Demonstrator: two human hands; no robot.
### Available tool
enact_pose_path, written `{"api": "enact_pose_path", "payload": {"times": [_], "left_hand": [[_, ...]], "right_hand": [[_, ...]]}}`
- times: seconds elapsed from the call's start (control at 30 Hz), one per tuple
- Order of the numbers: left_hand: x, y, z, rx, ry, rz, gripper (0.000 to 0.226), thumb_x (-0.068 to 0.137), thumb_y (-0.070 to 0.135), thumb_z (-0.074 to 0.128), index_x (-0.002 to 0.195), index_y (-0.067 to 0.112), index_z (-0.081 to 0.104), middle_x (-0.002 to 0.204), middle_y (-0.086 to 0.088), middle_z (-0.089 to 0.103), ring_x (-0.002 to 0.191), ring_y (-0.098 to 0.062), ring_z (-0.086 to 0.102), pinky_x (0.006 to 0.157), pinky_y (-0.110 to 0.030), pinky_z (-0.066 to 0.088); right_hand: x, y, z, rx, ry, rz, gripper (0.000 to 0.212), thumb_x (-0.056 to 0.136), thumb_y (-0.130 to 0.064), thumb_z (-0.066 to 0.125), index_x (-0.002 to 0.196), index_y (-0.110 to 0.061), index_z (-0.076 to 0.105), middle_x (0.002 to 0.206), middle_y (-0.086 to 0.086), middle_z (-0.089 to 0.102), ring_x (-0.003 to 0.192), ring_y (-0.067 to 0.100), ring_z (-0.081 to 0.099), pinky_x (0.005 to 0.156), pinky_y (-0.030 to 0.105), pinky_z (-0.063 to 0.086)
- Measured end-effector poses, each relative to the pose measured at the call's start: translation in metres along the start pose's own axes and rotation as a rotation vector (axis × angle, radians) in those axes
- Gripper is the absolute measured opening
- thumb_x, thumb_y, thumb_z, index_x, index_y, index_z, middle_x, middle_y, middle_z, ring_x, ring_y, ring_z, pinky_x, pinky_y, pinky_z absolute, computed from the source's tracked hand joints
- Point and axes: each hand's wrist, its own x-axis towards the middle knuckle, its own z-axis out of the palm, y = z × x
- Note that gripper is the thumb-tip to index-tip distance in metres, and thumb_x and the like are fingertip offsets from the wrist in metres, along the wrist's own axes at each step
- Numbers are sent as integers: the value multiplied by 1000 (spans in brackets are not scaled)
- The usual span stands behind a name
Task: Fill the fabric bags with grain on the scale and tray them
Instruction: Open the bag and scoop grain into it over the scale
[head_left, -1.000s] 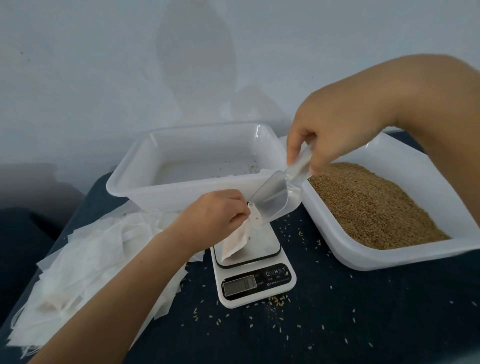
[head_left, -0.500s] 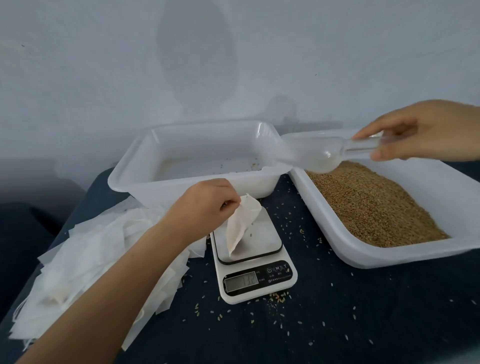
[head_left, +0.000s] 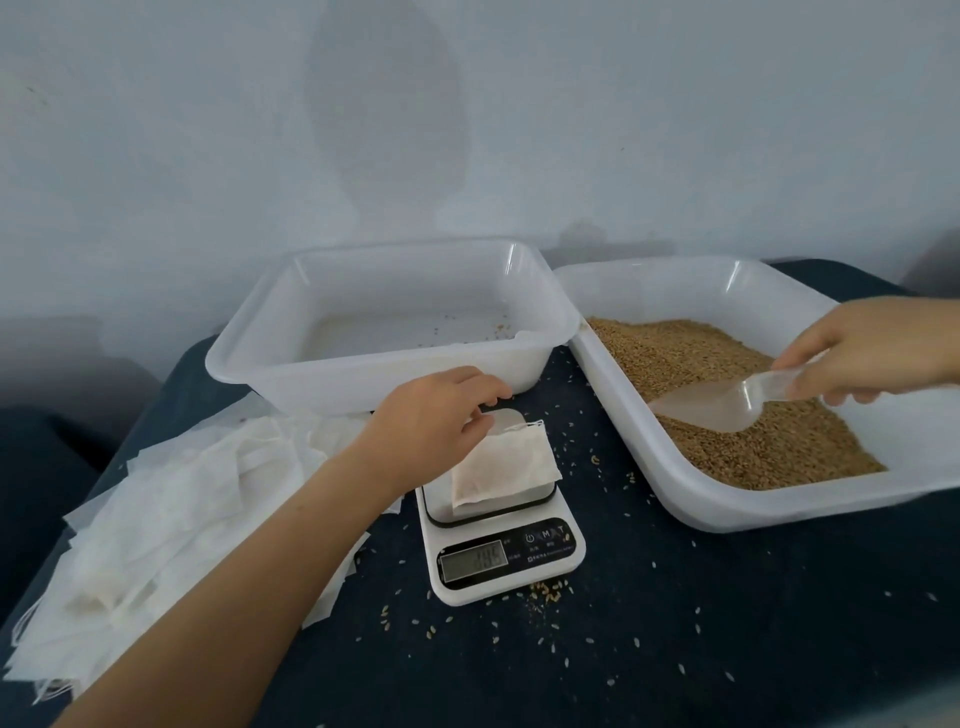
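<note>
A small white fabric bag (head_left: 506, 465) lies flat on the platform of the white digital scale (head_left: 501, 556). My left hand (head_left: 436, 415) hovers at the bag's top left corner, thumb and fingers touching its drawstring edge. My right hand (head_left: 872, 353) grips the handle of a clear plastic scoop (head_left: 727, 405), whose bowl rests on the brown grain (head_left: 727, 395) in the white tray (head_left: 779, 499) at the right. Behind the scale stands a second white tray (head_left: 374, 379) with only a few stray grains inside.
A heap of flat white fabric bags (head_left: 171, 514) lies at the left on the dark blue cloth (head_left: 675, 623). Loose grains are scattered around the scale. A pale wall rises behind the trays.
The right hand carried the scoop from over the bag back into the grain tray. The left hand lowered the bag from upright to flat on the scale.
</note>
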Motion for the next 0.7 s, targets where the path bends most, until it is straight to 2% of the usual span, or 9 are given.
{"api": "enact_pose_path", "payload": {"times": [0.07, 0.17, 0.27, 0.43, 0.47, 0.57, 0.6, 0.7], "left_hand": [[-2, 0, -1, 5, 8, 0, 23, 89, 15, 55, 110, 21, 63, 101, 8, 61, 82, -9, 60, 73, -35, 52], [-7, -1, -3, 5, 23, -2, 22, 90, 17, 55, 110, 20, 64, 103, 8, 62, 83, -9, 61, 73, -34, 52], [-11, -4, -3, 4, 37, 3, 21, 90, 17, 56, 108, 20, 65, 102, 9, 62, 83, -8, 61, 72, -33, 51], [-16, -9, -4, 1, 63, 31, 18, 88, 17, 59, 103, 21, 67, 94, 14, 59, 77, -3, 57, 67, -23, 47], [-17, -10, -4, 2, 72, 37, 17, 87, 16, 60, 102, 21, 68, 91, 17, 57, 74, 0, 55, 65, -19, 44], [-20, -11, -4, 1, 94, 45, 15, 84, 15, 64, 96, 21, 69, 87, 19, 55, 63, 9, 47, 60, -13, 35], [-20, -10, -4, -2, 96, 43, 14, 83, 15, 65, 95, 21, 69, 86, 20, 54, 63, 11, 46, 59, -12, 34], [-22, -8, -5, -10, 89, 26, 13, 84, 16, 63, 94, 22, 69, 84, 21, 52, 65, 10, 48, 61, -9, 33]], "right_hand": [[2, -13, 8, -62, 0, 3, 7, 87, -45, 64, 89, -40, 68, 71, -6, 71, 65, 5, 63, 58, 22, 43], [11, -33, 24, -207, 18, 16, 25, 94, -41, 54, 104, -25, 70, 98, 0, 70, 88, 14, 64, 78, 27, 50], [15, -47, 39, -215, 53, 52, 33, 95, -36, 51, 111, -13, 67, 106, 5, 67, 96, 21, 63, 88, 35, 51], [11, -55, 41, -129, 73, 70, 35, 96, -40, 47, 108, -12, 65, 92, 2, 63, 83, 18, 59, 69, 30, 46], [9, -55, 39, -125, 77, 75, 33, 95, -36, 47, 109, -13, 65, 93, 3, 63, 84, 18, 59, 69, 30, 45], [3, -48, 31, -145, 85, 96, 33, 91, -27, 49, 118, -15, 64, 109, 4, 65, 96, 21, 60, 86, 34, 50], [1, -43, 27, -161, 80, 108, 31, 90, -24, 50, 116, -15, 66, 106, 4, 66, 93, 20, 62, 86, 34, 51], [-10, -30, 15, -190, 56, 142, 19, 89, -18, 52, 94, -10, 69, 73, 4, 63, 61, 16, 55, 58, 26, 45]]}}
